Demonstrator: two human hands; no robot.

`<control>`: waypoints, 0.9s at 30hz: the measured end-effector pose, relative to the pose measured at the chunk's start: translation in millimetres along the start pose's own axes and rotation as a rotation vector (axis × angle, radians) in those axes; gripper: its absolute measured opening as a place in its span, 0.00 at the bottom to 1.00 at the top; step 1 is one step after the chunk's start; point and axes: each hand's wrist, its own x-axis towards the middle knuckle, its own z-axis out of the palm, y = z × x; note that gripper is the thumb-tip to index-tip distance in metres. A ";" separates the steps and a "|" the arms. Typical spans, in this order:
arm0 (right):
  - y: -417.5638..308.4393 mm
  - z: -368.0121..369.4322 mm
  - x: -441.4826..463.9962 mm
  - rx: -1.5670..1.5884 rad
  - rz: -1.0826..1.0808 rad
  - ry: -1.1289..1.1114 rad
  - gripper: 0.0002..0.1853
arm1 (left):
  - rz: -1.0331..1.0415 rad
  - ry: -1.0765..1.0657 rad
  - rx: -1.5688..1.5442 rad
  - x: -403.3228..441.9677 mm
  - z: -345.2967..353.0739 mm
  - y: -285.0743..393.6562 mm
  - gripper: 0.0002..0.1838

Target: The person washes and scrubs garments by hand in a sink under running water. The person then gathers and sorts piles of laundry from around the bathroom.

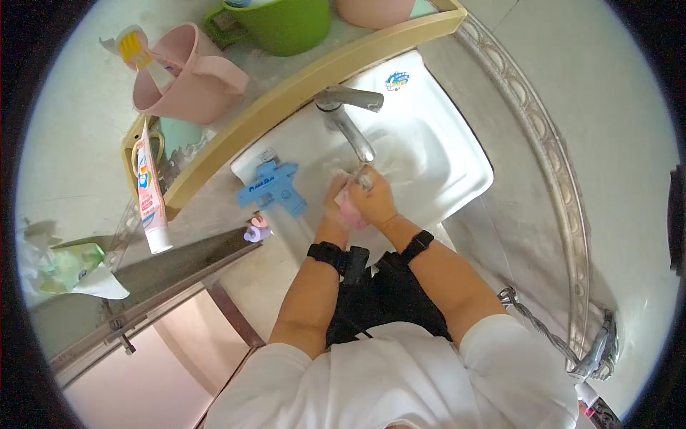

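Observation:
Both hands are together in the white sink (457, 154), just below the spout of the chrome faucet (350, 132). My left hand (334, 206) is closed around the left side of a small pink thing (350, 211). My right hand (374, 199) is closed against its right side. The pink thing looks soft, like a cloth, but fingers and blur hide most of it. Water runs over the fingers and splashes in the basin. A flat blue cut-out shape with lettering (275, 187) lies on the sink's left side.
Above the sink, a curved shelf (286, 100) carries a pink mug (187, 79) with a yellow-bristled brush (134, 50), a green mug (286, 27) and another pink cup (375, 11). A toothpaste tube (150, 193) stands at the left. A braided hose (539, 325) hangs at the right.

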 end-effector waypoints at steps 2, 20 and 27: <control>14.0 -7.2 6.5 -0.050 0.131 0.066 0.17 | -0.876 0.123 -1.289 4.4 -1.5 -3.8 0.21; 64.5 -13.8 53.2 -0.753 0.101 -0.427 0.16 | -0.435 -0.432 0.866 -1.8 -15.4 16.6 0.38; 32.8 -38.3 49.4 -0.349 0.198 -0.429 0.17 | -0.465 -0.315 -0.028 -1.6 -29.0 -89.7 0.41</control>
